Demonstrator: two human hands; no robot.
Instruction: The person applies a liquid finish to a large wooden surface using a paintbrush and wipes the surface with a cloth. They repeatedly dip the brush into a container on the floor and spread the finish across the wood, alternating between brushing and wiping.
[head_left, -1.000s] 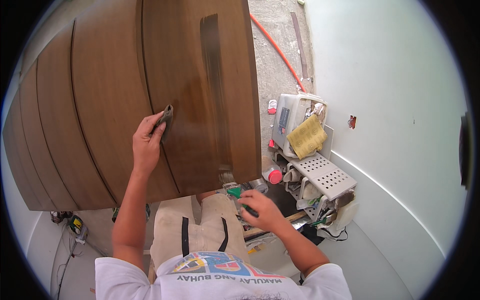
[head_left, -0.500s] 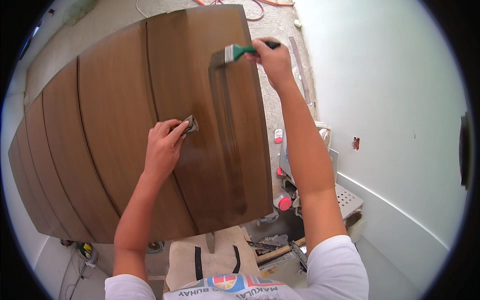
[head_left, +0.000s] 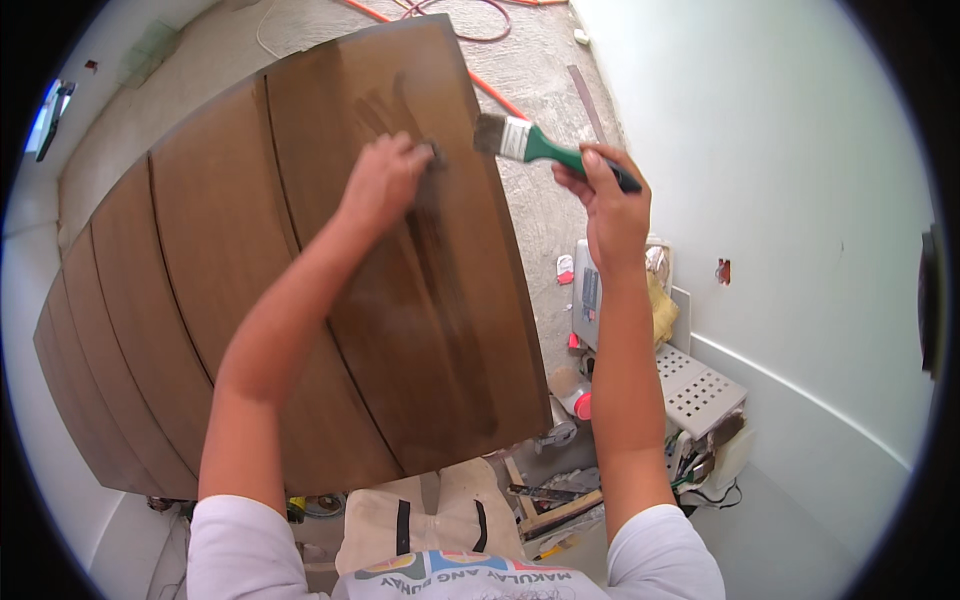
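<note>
Head view: panel [head_left: 205,250], dark streaks [head_left: 428,240] laid, apparently part-spread; brush [head_left: 545,148] in closed right fingers [head_left: 600,166], dark pad [head_left: 434,157] in pinched left fingers [head_left: 404,150].

Left hand [head_left: 385,182] farther up, brush [head_left: 542,146] farther right

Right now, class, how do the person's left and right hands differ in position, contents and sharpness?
The left hand is over the brown panel, while the right hand is out past its right edge. The left hand grips a small dark pad; the right hand holds a green-and-black-handled brush. The left hand looks blurred, the right hand sharper. Both are bare.
</note>
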